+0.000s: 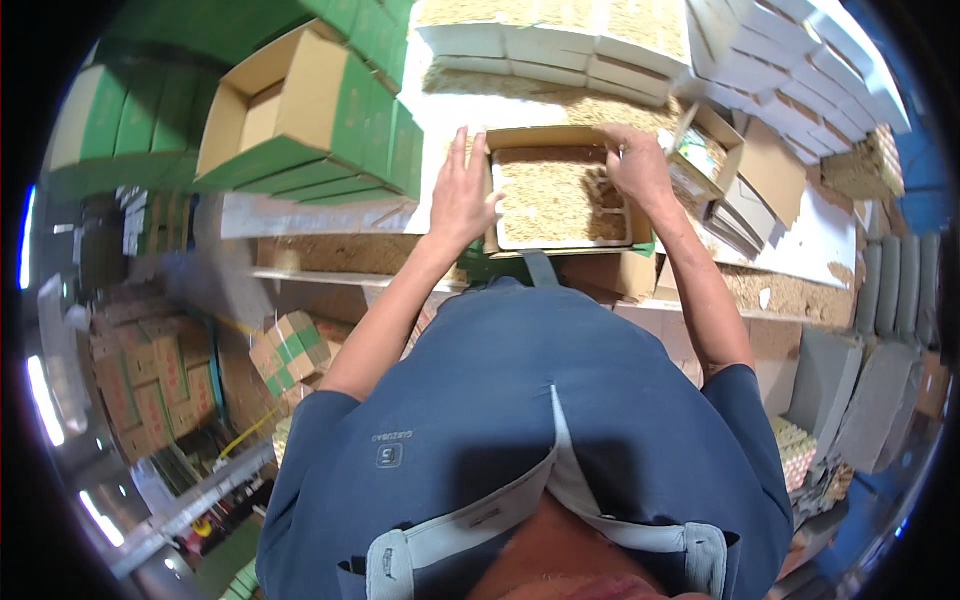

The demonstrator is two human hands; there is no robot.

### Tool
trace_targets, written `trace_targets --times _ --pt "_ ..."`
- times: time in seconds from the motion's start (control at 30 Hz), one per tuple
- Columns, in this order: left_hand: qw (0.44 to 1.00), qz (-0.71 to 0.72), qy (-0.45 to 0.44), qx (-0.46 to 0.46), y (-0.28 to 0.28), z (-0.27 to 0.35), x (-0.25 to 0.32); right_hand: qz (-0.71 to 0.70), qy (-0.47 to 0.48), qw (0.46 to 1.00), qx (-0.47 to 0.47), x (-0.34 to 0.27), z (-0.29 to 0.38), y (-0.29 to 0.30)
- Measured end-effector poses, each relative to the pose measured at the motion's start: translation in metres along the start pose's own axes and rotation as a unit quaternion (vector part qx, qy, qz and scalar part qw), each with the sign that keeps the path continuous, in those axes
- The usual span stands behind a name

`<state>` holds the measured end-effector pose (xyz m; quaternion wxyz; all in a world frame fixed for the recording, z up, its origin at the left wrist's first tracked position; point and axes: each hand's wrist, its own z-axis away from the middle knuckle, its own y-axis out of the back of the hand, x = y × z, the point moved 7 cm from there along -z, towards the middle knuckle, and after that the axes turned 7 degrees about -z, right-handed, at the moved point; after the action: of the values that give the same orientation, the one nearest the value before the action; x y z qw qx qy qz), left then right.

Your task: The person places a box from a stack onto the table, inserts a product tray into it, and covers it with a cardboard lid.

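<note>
In front of me an uncovered cardboard box (544, 138), tan inside with green showing outside, stands at the bench edge. Inside it lies a white-rimmed tray (561, 244) filled with tan flaky material (547, 191) that looks like husks or shavings. A dark patch shows at the tray's right side, partly in shadow. My left hand (465, 191) rests along the box's left wall, fingers extended and slightly apart, thumb by the rim. Over the back right corner, my right hand (641, 169) has its thumb inside and its fingers bent at the rim; some fingertips are hidden.
Green boxes (375, 142) are stacked to the left, with an open box (262, 112) on top. White cartons (555, 56) line the back. At right are a small open box (701, 146) and flat cardboard pieces (750, 202). Loose flakes lie on the white bench (450, 97).
</note>
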<state>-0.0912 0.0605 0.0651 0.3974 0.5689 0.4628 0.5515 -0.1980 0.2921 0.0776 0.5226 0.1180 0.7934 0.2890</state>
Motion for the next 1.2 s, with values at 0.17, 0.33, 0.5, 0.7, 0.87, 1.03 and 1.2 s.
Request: trace_targets --times 0.17,0.33,0.5,0.7,0.87,1.03,1.2 --pt "0.965 -0.152 -0.193 -0.094 -0.007 0.015 0.024 0.071 0.004 0.973 0.222 0.054 0.018 0.087" --pt "0.903 -0.280 -0.302 -0.121 -0.032 0.013 0.043 0.339 -0.244 0.888 0.194 0.228 0.072 0.185" --pt "0.895 -0.293 -0.293 -0.167 -0.072 0.014 0.051 0.345 -0.329 0.875 0.087 0.316 0.071 0.212" --pt "0.895 -0.292 -0.278 -0.191 -0.084 0.010 0.050 0.376 -0.347 0.854 0.090 0.336 0.057 0.209" --pt "0.903 -0.281 -0.261 -0.191 -0.091 0.007 0.051 0.423 -0.234 0.874 0.035 0.351 0.038 0.216" --pt "0.908 -0.278 -0.258 -0.177 -0.091 0.010 0.046 0.480 0.056 0.833 0.267 0.286 0.019 0.275" --pt "0.919 -0.243 -0.218 -0.221 -0.076 0.014 0.045 0.409 0.141 0.833 0.344 0.133 0.015 0.317"
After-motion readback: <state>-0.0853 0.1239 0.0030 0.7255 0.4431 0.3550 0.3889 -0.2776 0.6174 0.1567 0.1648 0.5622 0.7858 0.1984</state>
